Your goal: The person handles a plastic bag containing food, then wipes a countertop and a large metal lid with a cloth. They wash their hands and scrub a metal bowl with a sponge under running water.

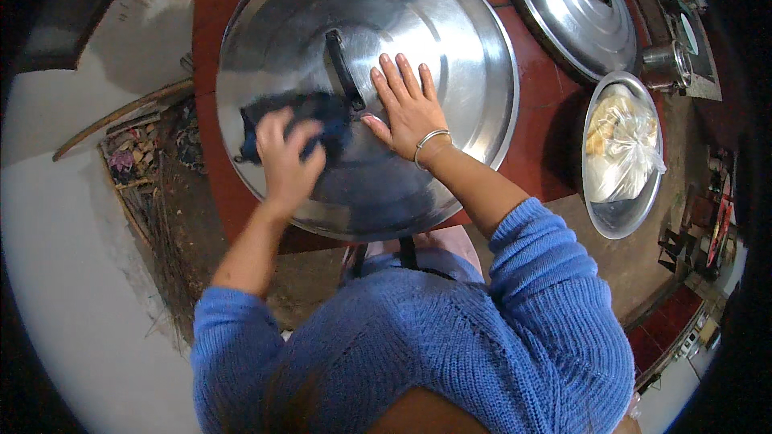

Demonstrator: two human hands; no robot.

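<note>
A wide round metal lid [392, 190] spans the counter in front of me, with a black handle [342, 69] at its middle. My left hand [288, 154] is blurred by motion on the lid's left part. Its curled fingers press into a bunched dark blue cloth [335, 123], which lies against the metal just left of the handle's near end. My right hand [411, 108] rests flat on the lid to the right of the handle, fingers a little apart and holding nothing. What lies beneath the lid is hidden.
The red tiled counter [531, 132] bears a second large metal lid [573, 12] at the far right. Nearer stand a metal cup [663, 66] and an oval-looking metal basin [621, 226] with a tied plastic bag [624, 144]. A curved stick [123, 111] and scraps lie left.
</note>
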